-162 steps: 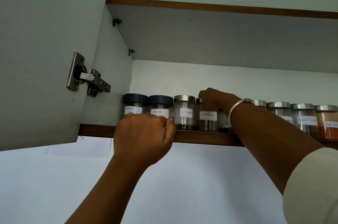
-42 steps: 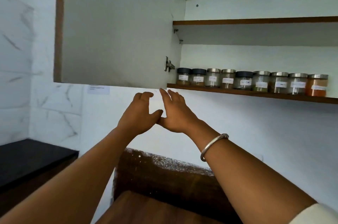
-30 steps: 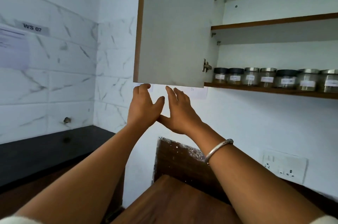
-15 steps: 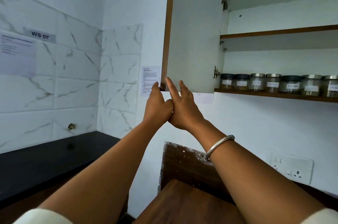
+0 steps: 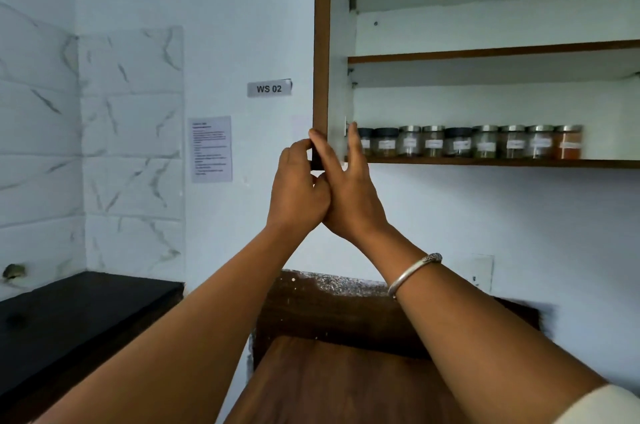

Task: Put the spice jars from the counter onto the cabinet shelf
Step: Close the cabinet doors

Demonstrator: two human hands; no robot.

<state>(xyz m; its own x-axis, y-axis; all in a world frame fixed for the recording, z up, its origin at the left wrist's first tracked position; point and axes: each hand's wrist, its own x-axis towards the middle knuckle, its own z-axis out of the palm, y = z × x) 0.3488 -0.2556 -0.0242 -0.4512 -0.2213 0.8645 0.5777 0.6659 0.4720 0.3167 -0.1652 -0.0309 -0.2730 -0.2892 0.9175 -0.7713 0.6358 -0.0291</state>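
Seemingly you're nearly done: the spice jars (image 5: 460, 143) stand in a row on the cabinet shelf (image 5: 502, 163), and none shows on the table (image 5: 69, 313). Your left hand (image 5: 298, 191) curls its fingers round the door (image 5: 321, 43) corner, and your right hand (image 5: 353, 195) lays straight fingers against it. Closing looks to be what's left.

A kitchen, and one set up as a numbered workstation. At the upper right of the frame a wall cabinet has its cabinet door (image 5: 322, 43) open, seen edge-on. On the lowest shelf (image 5: 502, 163) stands a single row of labelled spice jars (image 5: 485, 146), some with metal lids and some with dark ones. Marble-patterned wall tiles (image 5: 131, 146) cover the left of the frame above a black counter (image 5: 69, 319) at lower left. A wooden surface (image 5: 329, 385) lies at bottom centre. On the painted wall at centre hang a small sign reading "WS 02" (image 5: 269, 88) and a printed sheet (image 5: 210, 148), its text too small to read.
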